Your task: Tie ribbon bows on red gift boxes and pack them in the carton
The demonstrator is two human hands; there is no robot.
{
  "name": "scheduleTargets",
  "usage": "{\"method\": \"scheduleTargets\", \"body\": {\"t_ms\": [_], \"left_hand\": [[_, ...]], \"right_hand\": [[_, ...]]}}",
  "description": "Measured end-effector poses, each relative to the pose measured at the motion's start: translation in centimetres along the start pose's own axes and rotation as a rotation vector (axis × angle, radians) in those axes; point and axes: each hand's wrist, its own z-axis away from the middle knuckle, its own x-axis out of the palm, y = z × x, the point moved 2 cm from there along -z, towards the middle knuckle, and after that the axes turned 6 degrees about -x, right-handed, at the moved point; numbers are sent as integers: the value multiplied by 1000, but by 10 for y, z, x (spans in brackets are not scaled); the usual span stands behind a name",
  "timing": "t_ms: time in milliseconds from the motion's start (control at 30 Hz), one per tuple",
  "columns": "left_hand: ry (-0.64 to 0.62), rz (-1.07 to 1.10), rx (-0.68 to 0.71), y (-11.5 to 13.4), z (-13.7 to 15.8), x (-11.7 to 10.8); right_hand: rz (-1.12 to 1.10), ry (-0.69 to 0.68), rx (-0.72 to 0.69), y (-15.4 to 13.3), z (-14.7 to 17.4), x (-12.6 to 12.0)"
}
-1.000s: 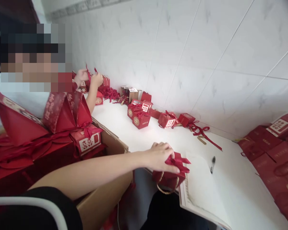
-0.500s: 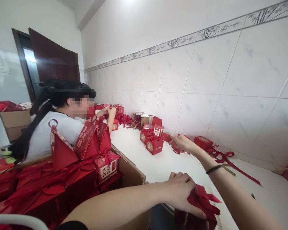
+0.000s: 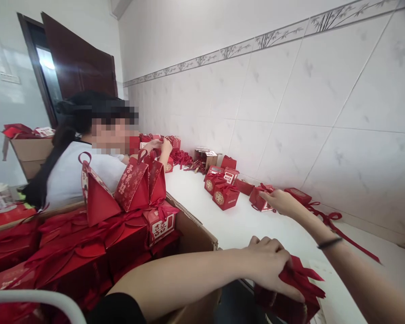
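Observation:
My left hand is wrapped over the top of a red gift box with a ribbon bow, low in front of me by the table's near edge. Farther out over the white table, my right hand, with a black band on its wrist, has closed fingers at a smaller red gift box with a white patterned side. They grip its upper right part by the ribbon; the exact hold is too small to make out. Two red boxes with gold round emblems, one of them a hexagonal gift box, stand left of it.
A large carton full of red gift boxes stands at my left, with triangular boxes on top. A co-worker beyond it handles red boxes. Loose ribbons lie by the tiled wall. A white curved bar is at lower left.
The view has turned, so the scene sits farther right and higher. My right hand has drawn back to the right side of the small box, which shows more fully. My left hand keeps its box.

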Motion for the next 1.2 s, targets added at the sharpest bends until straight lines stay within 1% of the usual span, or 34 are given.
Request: {"method": "scheduleTargets", "body": {"t_ms": [67,100,167,267,367,500,667,767,867,967,1033,1100,1200], "left_hand": [[-12,-14,2,1,0,-1],[-17,-19,7,1,0,-1],[-5,-23,17,1,0,-1],[31,-7,16,2,-1,-2],[14,22,-13,6,-1,-3],[22,60,-62,9,1,-5],[72,51,-13,7,2,-2],[94,31,-13,5,1,0],[89,22,-27,6,0,0],[80,20,-45,7,1,0],[78,17,-50,7,0,0],[76,17,-49,7,0,-1],[72,29,-47,7,-1,-1]], "right_hand": [[9,-53,104,15,37,-5],[-14,-47,140,22,58,-7],[-136,-3,178,31,102,-9],[-378,44,149,37,154,-4],[-522,26,100,38,181,3],[-650,-19,85,38,193,6],[-774,-121,30,35,196,5],[-863,-143,38,35,190,7],[-884,-101,78,35,178,6],[-816,4,57,34,169,4],[-812,48,42,34,168,4],[-866,42,46,33,170,5],[-971,-9,60,34,171,4]]}}
